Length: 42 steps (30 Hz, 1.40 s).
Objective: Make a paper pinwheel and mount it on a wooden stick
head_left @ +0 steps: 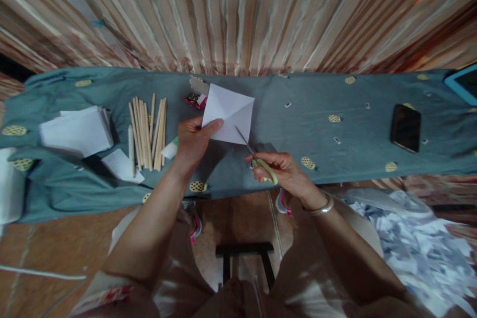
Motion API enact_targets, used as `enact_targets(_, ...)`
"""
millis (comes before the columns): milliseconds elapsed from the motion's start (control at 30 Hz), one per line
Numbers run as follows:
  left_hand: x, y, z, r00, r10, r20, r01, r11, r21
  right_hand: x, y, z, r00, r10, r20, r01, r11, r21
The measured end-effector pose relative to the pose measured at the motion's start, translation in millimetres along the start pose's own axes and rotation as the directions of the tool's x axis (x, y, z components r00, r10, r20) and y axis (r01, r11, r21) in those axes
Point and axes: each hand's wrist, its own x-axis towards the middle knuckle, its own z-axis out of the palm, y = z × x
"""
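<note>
My left hand [196, 139] pinches the lower left side of a white square sheet of paper [233, 109], its thumb lying on top. Diagonal creases run across the sheet, which is held above the table. In my right hand [279, 169] are scissors [265, 166] with pale green handles. Their blades point up and left and reach the paper near its lower right corner. Whether the blades are parted is hard to make out. Behind the sheet's left edge sits a small open box [197, 99] with dark and red contents, partly hidden.
On the patterned green tablecloth [298, 139], several wooden sticks [143, 134] lie left of my hands, beside a stack of white paper [76, 131]. A black phone [406, 127] and a blue-edged tablet [462, 84] lie right. Paper scraps [425, 248] fill the lower right.
</note>
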Motion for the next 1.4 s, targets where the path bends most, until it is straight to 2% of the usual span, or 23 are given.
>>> enact_targets(533,0.6,-2.8,1.2,0.999,-0.009,0.040,0.008,0.999,0.031,0.8,-0.2,-0.3,0.999,-0.041,0.007,0.041,0.996,-0.074)
enact_targets(967,-0.2,-2.7,2.3,0.999,0.000,0.042,0.000,1.000,0.010,1.7,-1.2,2.1,1.000,-0.005,-0.023,0.005,1.000,0.015)
enact_targets(1400,1.4,-6.7,1.0,0.998,0.009,0.057,-0.011,1.000,0.027,0.3,-5.1,4.9,0.999,0.002,-0.042,0.000,1.000,0.031)
